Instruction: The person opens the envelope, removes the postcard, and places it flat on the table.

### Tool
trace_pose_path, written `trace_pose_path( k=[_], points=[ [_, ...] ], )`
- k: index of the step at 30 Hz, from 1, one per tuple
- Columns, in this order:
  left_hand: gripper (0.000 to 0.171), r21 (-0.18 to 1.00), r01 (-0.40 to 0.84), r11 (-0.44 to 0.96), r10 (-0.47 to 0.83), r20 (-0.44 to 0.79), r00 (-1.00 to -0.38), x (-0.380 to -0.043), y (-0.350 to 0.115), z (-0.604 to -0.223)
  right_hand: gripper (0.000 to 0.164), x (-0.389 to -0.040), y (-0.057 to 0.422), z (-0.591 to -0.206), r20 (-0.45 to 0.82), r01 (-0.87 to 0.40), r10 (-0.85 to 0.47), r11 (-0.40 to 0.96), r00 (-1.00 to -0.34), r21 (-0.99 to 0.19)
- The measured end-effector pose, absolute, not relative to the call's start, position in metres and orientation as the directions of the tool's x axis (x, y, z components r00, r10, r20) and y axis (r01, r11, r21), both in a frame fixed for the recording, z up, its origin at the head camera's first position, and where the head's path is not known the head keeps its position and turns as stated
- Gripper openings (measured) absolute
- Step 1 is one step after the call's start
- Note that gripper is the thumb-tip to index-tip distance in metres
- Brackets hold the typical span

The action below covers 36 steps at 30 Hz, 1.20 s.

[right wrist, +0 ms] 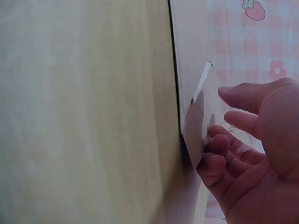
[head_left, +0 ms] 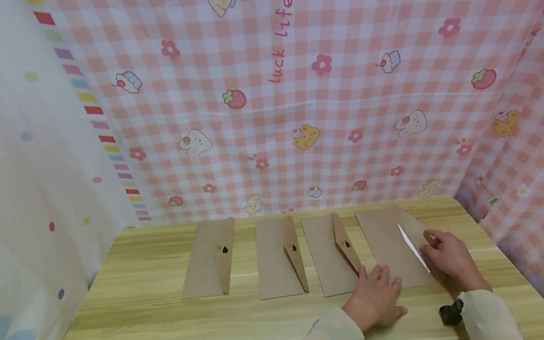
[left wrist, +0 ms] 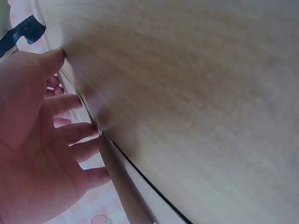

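Observation:
A brown paper envelope lies at the right with its flap turned outward and a strip of white showing at its mouth. My right hand is at that flap; its loosely bent fingers touch the flap's tip while the thumb stands apart. My left hand rests palm down, fingers spread, over the lower left corner of this envelope. Its fingertips reach the lower right of a neighbouring brown envelope, whose half-raised flap carries a small dark heart print.
Two more brown envelopes, one in the middle and one farther left, lie in the same row with heart-printed flaps. All lie on a wooden table. Patterned cloth hangs behind and at both sides.

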State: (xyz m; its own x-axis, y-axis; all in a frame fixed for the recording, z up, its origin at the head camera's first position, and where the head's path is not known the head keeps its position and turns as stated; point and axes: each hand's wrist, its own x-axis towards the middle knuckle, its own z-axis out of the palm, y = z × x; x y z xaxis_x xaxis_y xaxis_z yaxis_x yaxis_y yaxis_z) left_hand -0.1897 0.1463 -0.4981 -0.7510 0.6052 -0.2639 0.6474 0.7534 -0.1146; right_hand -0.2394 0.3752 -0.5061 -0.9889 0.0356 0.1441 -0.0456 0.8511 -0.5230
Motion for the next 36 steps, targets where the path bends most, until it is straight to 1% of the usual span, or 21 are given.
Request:
trace_pose_path(
  k=[7, 13, 16, 24, 36],
  points=[
    [0.064, -0.106, 0.65, 0.752, 0.61, -0.259, -0.748, -0.1888, 0.1458, -0.4986, 0.053, -0.242, 0.3796, -0.5112, 0.092, -0.033, 0.022, 0.828, -0.996, -0.56],
    [0.064, -0.13, 0.642, 0.755, 0.601, -0.252, -0.758, -0.1852, 0.146, -0.4988, 0.071, -0.2441, 0.3812, -0.5129, -0.019, 0.023, 0.015, 0.802, -1.0, -0.597],
    [0.064, -0.146, 0.637, 0.757, 0.593, -0.256, -0.763, -0.1836, 0.147, -0.4987, 0.076, -0.2448, 0.3812, -0.5131, -0.043, 0.034, 0.01, 0.797, -0.999, -0.603],
    [0.064, -0.162, 0.625, 0.764, 0.58, -0.255, -0.774, -0.1814, 0.1479, -0.5, 0.068, -0.2459, 0.3814, -0.5148, -0.004, -0.014, -0.02, 0.802, -1.0, -0.598],
    [0.064, -0.178, 0.62, 0.764, 0.574, -0.252, -0.779, -0.1806, 0.148, -0.4998, 0.064, -0.2464, 0.3815, -0.515, -0.023, -0.028, -0.055, 0.767, -0.998, -0.641]
  ],
)
